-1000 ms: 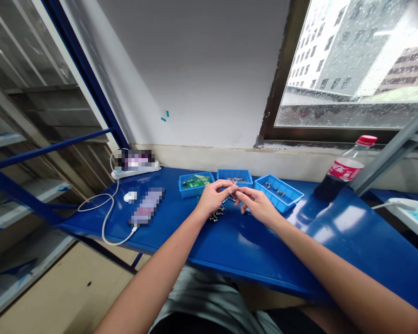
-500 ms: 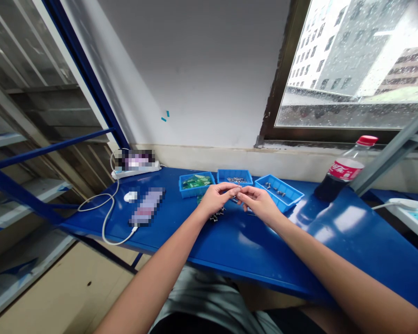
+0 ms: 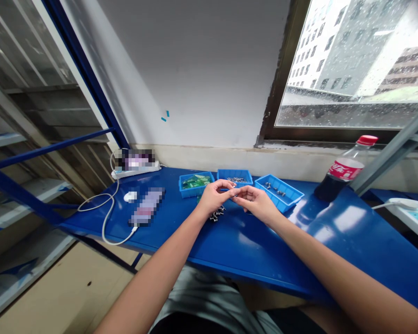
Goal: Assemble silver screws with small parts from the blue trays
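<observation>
Fingertips of my left hand (image 3: 214,197) and my right hand (image 3: 257,202) meet above the blue table, just in front of the trays. Both hands are closed in a pinch around something small; the fingers hide most of it, so I cannot make out its kind. Under my left hand lies a small pile of shiny metal pieces (image 3: 216,215). Past my hands, a blue tray (image 3: 234,174) holds thin metal pins or screws (image 3: 237,180). To its left a second blue tray (image 3: 191,190) contains green pieces (image 3: 197,181). The right blue tray (image 3: 288,204) has several small metal parts (image 3: 278,191).
A cola bottle (image 3: 344,169) stands at the back right of the table (image 3: 251,250). Left are a phone (image 3: 148,206) with a white cable (image 3: 107,227), a white round object (image 3: 130,196) and a power strip (image 3: 137,171). A white device (image 3: 409,215) sits far right.
My right hand has shifted slightly left, and its fingers have curled closer to my left fingertips. The trays and the metal pile have stayed in place.
</observation>
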Demonstrator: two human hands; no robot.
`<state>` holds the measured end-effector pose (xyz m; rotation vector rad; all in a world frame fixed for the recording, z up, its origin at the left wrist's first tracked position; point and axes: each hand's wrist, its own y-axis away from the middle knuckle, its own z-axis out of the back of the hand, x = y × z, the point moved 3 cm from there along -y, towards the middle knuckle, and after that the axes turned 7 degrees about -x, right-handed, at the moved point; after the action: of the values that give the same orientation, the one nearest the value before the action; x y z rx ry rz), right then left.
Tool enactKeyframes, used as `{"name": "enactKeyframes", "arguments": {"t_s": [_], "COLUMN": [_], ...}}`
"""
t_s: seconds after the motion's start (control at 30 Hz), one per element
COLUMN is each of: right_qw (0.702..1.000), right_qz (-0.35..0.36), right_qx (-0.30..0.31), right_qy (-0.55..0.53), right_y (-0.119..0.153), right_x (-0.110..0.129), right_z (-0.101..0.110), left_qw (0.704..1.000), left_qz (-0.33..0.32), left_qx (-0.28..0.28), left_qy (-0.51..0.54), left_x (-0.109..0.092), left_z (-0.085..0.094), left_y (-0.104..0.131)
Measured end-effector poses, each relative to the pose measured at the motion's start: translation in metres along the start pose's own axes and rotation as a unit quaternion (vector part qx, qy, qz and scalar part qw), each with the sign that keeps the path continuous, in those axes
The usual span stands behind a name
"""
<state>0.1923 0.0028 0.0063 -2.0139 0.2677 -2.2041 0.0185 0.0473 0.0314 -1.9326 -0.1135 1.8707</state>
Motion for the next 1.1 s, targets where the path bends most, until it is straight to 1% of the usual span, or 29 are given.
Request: {"name": "enactKeyframes", "arguments": {"t_s": [0.17,0.33,0.57,0.7,0.77,0.83,0.9,0.93,1.0,1.1], "right_qw": [1.0,0.999,1.0,1.0,0.999,0.997,0.995,0.993,0.992,0.992], "right_qz": [-0.007,-0.01,-0.02,-0.001,0.006,0.008,0.005,0.0,-0.01,-0.014], "right_qx": [0.013,0.016,0.0,-0.015,-0.041,-0.073,-0.1,-0.11,-0.118,-0.114], "right_qy": [0.017,0.03,0.021,0.027,0.025,0.022,0.025,0.031,0.044,0.057], "right_y": [0.003,0.001,-0.002,-0.003,-0.005,-0.008,-0.011,-0.013,-0.015,-0.014], "right_x": [0.005,0.001,-0.006,-0.001,0.002,0.003,0.003,0.002,0.0,0.0], "right_z": [0.0,0.002,0.006,0.006,0.007,0.009,0.012,0.014,0.017,0.018], "left_qw": [1.0,1.0,0.998,0.994,0.984,0.961,0.933,0.922,0.908,0.892], "left_qz": [0.008,-0.01,-0.011,-0.017,-0.043,-0.093,-0.139,-0.151,-0.152,-0.13], "left_qx": [-0.015,0.007,0.031,0.045,0.035,0.032,0.049,0.061,0.085,0.104], "left_qy": [-0.001,-0.026,-0.046,-0.1,-0.17,-0.259,-0.328,-0.351,-0.382,-0.421], "left_x": [0.004,0.007,0.007,0.002,0.0,-0.001,0.002,0.004,0.008,0.011], "left_z": [0.002,0.004,0.002,0.001,0.0,-0.001,-0.003,-0.003,-0.004,-0.003], "left_y": [-0.001,-0.002,-0.003,0.001,0.003,0.006,0.008,0.009,0.01,0.01]}}
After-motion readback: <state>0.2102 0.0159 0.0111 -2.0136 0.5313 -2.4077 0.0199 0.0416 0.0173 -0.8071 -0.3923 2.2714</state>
